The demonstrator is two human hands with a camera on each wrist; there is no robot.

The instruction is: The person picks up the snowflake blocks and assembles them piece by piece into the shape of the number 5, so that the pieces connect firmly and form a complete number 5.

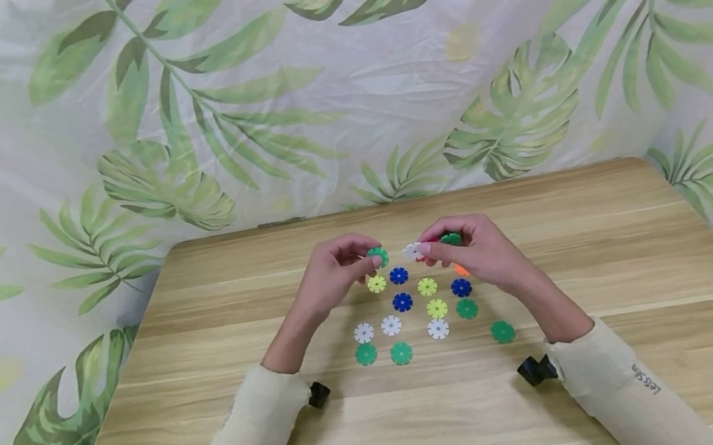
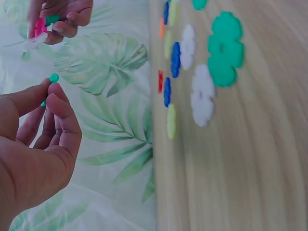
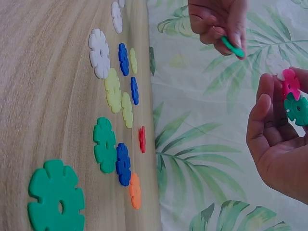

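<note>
Above the table, my left hand [image 1: 336, 273] pinches a green notched plastic disc [image 1: 379, 256] between thumb and fingers. Facing it, my right hand [image 1: 482, 250] holds a short joined piece of notched discs. In the right wrist view this piece shows a white disc [image 3: 277, 66], a pink disc [image 3: 290, 83] and a green disc [image 3: 295, 109] linked edge to edge. The white disc points toward the left hand, with a gap between it and the left hand's green disc. Part of the piece is hidden behind the right fingers in the head view.
Loose notched discs lie flat on the wooden table [image 1: 216, 388] below the hands: blue [image 1: 403, 302], yellow [image 1: 437, 308], white [image 1: 438, 329], green [image 1: 401, 353], orange [image 3: 135, 191] and red [image 3: 142, 139]. A leaf-patterned cloth [image 1: 380, 86] hangs behind the table's far edge.
</note>
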